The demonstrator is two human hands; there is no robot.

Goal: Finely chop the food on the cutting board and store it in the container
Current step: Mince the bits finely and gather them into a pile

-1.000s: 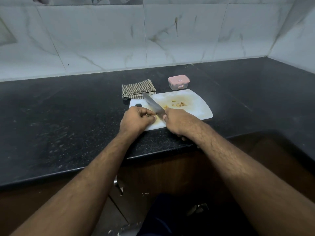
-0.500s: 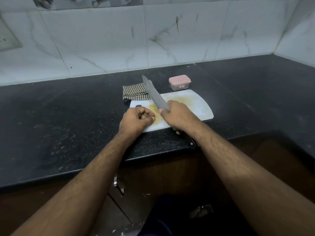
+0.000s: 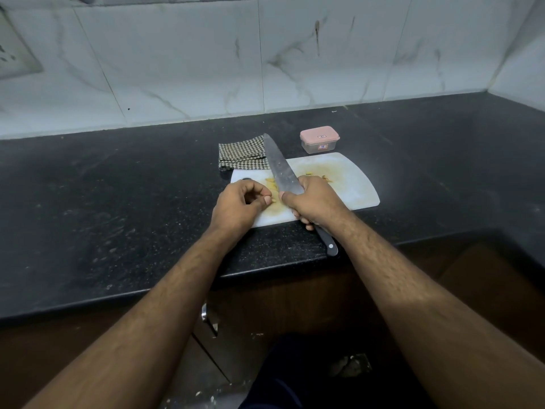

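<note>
Near the bench's front edge, on the white cutting board, yellow food pieces lie between curled, empty left hand fingers and the right hand gripping the chef's knife, blade raised, pointing away; closed pink-lidded container behind.

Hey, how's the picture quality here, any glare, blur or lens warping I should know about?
Head view: wide-angle warping bows the counter edge and stretches both forearms. Lighting is dim and soft, with no hard glare; the knife blade shows only a dull sheen. The food on the cutting board is small and soft, so its detail is hard to read. The lower cabinet area is in deep shadow.
</note>
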